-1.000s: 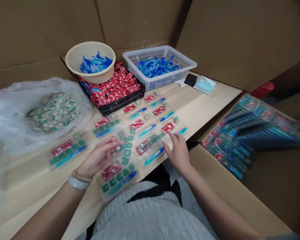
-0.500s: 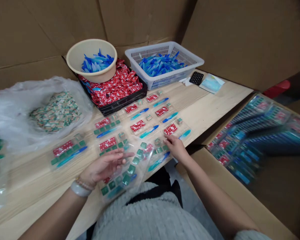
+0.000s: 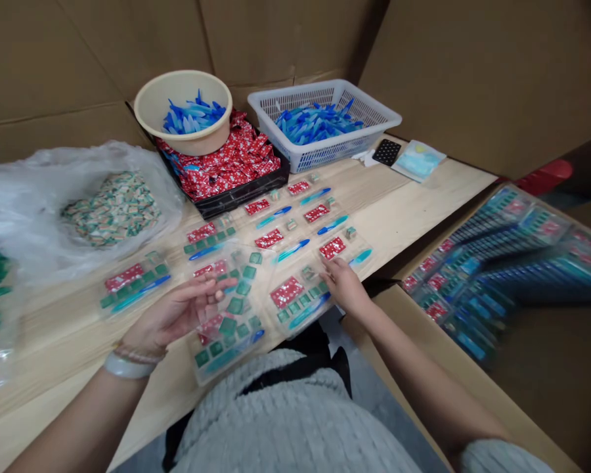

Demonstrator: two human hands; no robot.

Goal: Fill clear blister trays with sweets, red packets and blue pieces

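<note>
Several clear packets lie in rows on the wooden table (image 3: 414,203), each holding a red sachet, green squares and a blue pick. My left hand (image 3: 172,314) holds one clear packet of green squares (image 3: 237,289), tilted up off the table, above another filled packet (image 3: 224,345) at the table's near edge. My right hand (image 3: 345,286) grips the right edge of a filled packet with a red sachet (image 3: 293,299), just in front of me.
At the back stand a cream bowl (image 3: 150,108) and a white basket (image 3: 374,118), both with blue picks, and a black tray of red sachets (image 3: 226,167). A plastic bag of small green-white pieces (image 3: 108,210) lies left. A cardboard box of stacked packets (image 3: 492,256) sits right.
My left hand has drawn back to the left with a packet lifted in it. My right hand has shifted slightly and pulled its packet toward the near edge.
</note>
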